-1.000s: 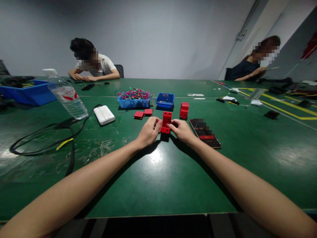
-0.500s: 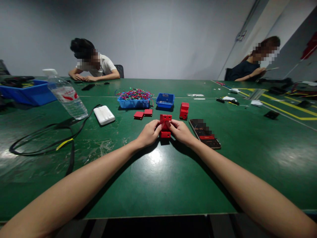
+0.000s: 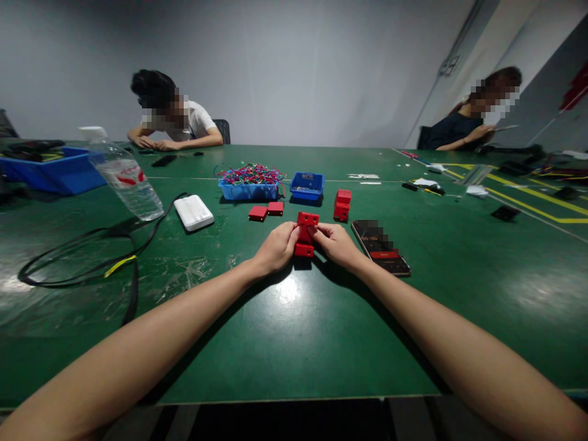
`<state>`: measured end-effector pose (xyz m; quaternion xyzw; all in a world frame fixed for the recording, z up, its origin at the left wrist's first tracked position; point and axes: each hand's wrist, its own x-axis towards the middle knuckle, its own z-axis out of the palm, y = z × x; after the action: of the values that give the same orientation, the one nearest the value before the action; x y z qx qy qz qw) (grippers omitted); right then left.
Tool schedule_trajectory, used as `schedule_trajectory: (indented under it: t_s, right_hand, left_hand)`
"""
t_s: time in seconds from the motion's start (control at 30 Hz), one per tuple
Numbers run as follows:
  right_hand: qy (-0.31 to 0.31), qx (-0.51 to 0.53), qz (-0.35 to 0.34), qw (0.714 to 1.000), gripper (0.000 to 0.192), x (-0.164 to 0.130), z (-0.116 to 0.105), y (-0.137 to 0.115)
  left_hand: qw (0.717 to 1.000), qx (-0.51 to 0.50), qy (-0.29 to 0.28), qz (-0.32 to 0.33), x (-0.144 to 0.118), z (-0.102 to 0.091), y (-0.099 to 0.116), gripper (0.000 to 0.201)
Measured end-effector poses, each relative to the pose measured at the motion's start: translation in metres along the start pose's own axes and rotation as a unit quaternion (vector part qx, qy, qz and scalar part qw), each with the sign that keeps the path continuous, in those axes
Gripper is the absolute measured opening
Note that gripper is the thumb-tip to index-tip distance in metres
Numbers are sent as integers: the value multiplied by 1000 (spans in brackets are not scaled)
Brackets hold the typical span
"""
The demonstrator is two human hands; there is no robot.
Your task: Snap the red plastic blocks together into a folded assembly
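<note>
At centre frame, our left hand [image 3: 274, 248] and right hand [image 3: 337, 244] pinch a small red plastic block assembly [image 3: 305, 233] between their fingers, above the green tabletop [image 3: 294, 331]. A slipped grip could drop it toward the dark smartphone [image 3: 380, 247] just right.

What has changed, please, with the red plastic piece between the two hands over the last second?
The red plastic block assembly was tipped from upright and side-on to show its holed face at the top, and drawn slightly toward the person. Left hand and right hand both closed in tighter on it. The two flat red plates, red stack and phone stayed put.
</note>
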<state>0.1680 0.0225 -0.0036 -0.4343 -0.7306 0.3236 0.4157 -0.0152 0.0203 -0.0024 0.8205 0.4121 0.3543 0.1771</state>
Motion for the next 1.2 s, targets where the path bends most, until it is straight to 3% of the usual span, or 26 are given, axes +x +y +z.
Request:
schedule_trajectory:
  t_s: [1.2]
  right_hand:
    - [26, -75, -57, 995, 35, -5, 1, -7]
  left_hand:
    - [1000, -29, -3, -12, 1, 0, -2, 34]
